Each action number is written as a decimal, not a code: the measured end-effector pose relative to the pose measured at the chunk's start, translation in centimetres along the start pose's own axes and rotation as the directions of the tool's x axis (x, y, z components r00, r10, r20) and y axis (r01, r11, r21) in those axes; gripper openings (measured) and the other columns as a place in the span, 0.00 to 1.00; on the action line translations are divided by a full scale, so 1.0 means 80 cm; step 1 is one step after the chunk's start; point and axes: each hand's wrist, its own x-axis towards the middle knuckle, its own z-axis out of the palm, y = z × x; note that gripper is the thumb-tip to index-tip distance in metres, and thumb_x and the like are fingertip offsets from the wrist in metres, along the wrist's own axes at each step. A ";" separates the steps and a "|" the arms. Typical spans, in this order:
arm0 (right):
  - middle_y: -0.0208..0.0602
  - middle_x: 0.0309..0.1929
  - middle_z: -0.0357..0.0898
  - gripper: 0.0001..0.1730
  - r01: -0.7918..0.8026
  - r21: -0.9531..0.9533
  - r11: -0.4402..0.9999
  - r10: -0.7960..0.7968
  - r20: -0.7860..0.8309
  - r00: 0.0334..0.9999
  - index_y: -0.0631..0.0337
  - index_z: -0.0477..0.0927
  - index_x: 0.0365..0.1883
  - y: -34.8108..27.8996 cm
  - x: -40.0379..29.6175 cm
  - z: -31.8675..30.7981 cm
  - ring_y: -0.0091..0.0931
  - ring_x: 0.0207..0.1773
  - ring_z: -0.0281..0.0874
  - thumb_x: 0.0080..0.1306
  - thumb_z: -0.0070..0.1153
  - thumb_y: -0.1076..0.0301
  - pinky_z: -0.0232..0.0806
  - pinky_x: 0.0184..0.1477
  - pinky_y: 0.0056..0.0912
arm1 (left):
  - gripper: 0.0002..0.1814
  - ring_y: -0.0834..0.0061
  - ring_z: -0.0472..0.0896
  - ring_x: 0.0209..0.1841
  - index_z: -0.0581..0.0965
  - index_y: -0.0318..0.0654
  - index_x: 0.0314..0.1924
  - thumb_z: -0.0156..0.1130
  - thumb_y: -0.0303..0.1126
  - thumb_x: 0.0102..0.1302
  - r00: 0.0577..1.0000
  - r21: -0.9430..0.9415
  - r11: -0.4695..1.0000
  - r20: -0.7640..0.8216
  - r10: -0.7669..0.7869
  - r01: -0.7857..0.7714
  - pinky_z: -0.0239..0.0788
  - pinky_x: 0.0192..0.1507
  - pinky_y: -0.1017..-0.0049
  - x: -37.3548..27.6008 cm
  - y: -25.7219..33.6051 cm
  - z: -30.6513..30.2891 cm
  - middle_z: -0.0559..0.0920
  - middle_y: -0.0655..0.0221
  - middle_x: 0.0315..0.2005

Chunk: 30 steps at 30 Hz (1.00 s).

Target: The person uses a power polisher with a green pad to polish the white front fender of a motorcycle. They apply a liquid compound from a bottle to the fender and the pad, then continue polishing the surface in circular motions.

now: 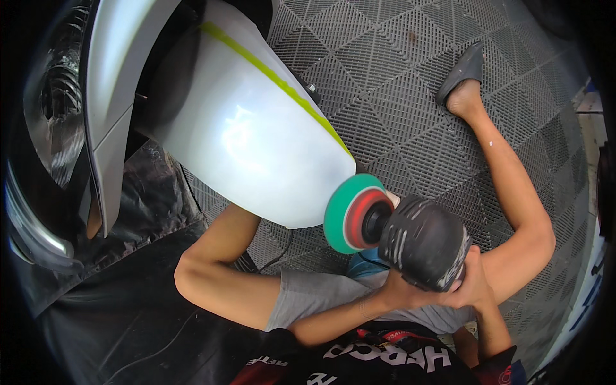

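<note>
Both of my hands are wrapped around a black electric polisher (423,243). My left hand (411,291) grips its underside, and my right hand (471,284) holds the rear end, close beside the left. At the polisher's front, a green foam pad (339,216) sits on a red backing plate (358,216) and faces left. The pad's face overlaps the lower right edge of a glossy silver-white vehicle body panel (260,139). Whether it presses on the panel I cannot tell. A strip of yellow-green masking tape (284,86) runs along the panel's right side.
A headlight (55,96) and silver bodywork (113,110) of a vehicle rise at the left. Black sheeting (120,332) covers the lower left, with a thin cord (156,353) across it. Grey grid floor tiles (399,96) lie beyond my bent legs.
</note>
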 end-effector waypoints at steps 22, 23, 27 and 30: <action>0.40 0.38 0.79 0.36 0.055 -0.118 0.991 -0.073 -0.155 0.985 0.70 0.75 0.48 0.020 -0.048 0.041 0.34 0.37 0.77 0.38 0.71 0.69 0.68 0.43 0.35 | 0.33 0.70 0.79 0.53 0.73 0.32 0.58 0.76 0.32 0.53 0.995 -0.227 0.972 -0.053 -0.081 0.067 0.70 0.57 0.68 -0.011 0.021 -0.011 0.80 0.63 0.49; 0.43 0.40 0.77 0.36 0.097 -0.080 0.992 -0.109 -0.176 0.978 0.71 0.75 0.49 0.014 -0.049 0.055 0.39 0.38 0.75 0.39 0.71 0.67 0.65 0.46 0.37 | 0.33 0.68 0.79 0.53 0.73 0.33 0.58 0.76 0.33 0.53 0.995 -0.208 0.973 -0.004 -0.102 0.099 0.70 0.58 0.67 -0.025 0.024 -0.020 0.80 0.63 0.51; 0.46 0.34 0.84 0.47 -0.018 0.052 0.998 0.017 0.015 1.000 0.77 0.71 0.61 -0.020 -0.026 0.080 0.30 0.37 0.87 0.41 0.70 0.66 0.74 0.45 0.28 | 0.32 0.70 0.81 0.51 0.76 0.34 0.56 0.78 0.33 0.51 0.989 -0.047 0.998 0.139 0.043 -0.037 0.72 0.56 0.69 -0.058 0.000 -0.056 0.82 0.62 0.50; 0.46 0.34 0.84 0.40 -0.008 0.050 0.999 0.010 -0.048 0.999 0.74 0.76 0.55 -0.029 -0.024 0.084 0.29 0.38 0.87 0.41 0.70 0.67 0.74 0.44 0.28 | 0.31 0.70 0.81 0.51 0.76 0.33 0.55 0.77 0.32 0.51 0.992 -0.110 0.993 0.115 0.057 -0.045 0.72 0.55 0.69 -0.059 0.004 -0.060 0.82 0.62 0.49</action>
